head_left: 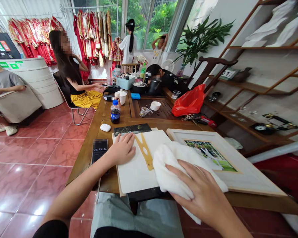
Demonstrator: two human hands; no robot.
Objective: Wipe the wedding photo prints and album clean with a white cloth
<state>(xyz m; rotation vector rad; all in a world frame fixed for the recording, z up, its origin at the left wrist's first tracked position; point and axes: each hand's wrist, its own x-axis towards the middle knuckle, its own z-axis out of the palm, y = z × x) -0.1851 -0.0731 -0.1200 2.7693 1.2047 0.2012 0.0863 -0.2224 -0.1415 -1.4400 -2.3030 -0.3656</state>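
My left hand [123, 149] lies flat, fingers together, on the upper left corner of a white board [136, 172] that rests on the wooden table [89, 145]. A tan strap or stand piece [145, 150] is fixed to the board's middle. My right hand [201, 191] presses a white cloth [171, 165] down over the board's right side, fingers spread across it. Beside the cloth on the right lies a pale wooden picture frame [240, 178] with a photo [208, 153] in it, face up.
A phone [99, 149] showing a timer lies left of the board, with a white earbud case [105, 127] and a cola bottle [115, 111] beyond it. Further along are cups, a tea tray, a red plastic bag [188, 100] and keys. Several people sit or stand around the far end.
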